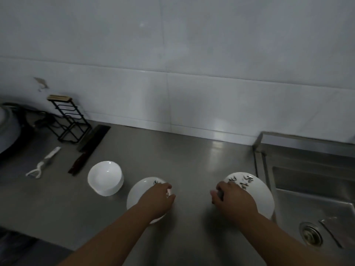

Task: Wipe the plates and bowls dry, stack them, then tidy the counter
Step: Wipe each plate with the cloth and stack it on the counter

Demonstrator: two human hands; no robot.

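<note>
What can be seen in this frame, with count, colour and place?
counter: one, steel grey, foreground
sink: one, steel, far right
rack: one, black wire, wooden top, back left
knife: one, dark, right of rack
peeler: one, white, far left
plain dish: one, white, left of centre
left lettered dish: one, white, black writing, centre
right lettered dish: one, white, black writing, beside sink
left hand: grips left lettered dish
right hand: grips right lettered dish

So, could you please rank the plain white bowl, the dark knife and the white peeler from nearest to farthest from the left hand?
1. Plain white bowl, just left of the left hand.
2. Dark knife, farther left and back.
3. White peeler, far left.
</note>
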